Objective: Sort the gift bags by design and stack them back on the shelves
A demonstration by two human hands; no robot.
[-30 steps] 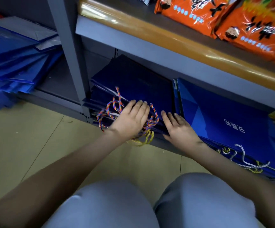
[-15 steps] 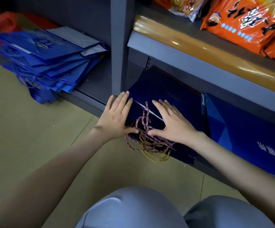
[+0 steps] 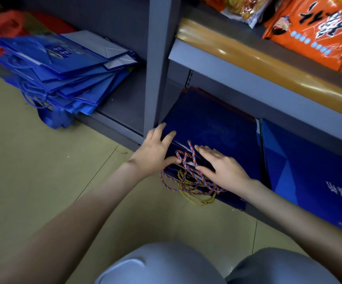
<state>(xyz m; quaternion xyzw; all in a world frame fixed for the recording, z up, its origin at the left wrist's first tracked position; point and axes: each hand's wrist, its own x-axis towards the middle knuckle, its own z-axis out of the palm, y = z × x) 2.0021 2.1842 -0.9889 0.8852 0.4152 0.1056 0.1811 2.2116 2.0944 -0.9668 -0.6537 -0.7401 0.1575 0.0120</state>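
Left hand [image 3: 155, 152] and right hand [image 3: 221, 167], fingers flat, gripping nothing, should push the centre navy bags [image 3: 213, 128] in squarely, tucking the cords [image 3: 188, 179]

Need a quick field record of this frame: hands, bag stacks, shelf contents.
left hand: fingers straight, against left front corner of dark navy paper gift bag stack
right hand: flat on top of that stack, near front edge
handles: multicoloured twisted cords and yellow cords hang off front
right neighbour: bright blue gift bags with white print, same shelf
left bay: untidy pile of lighter blue gift bags
upper shelf: orange snack packets
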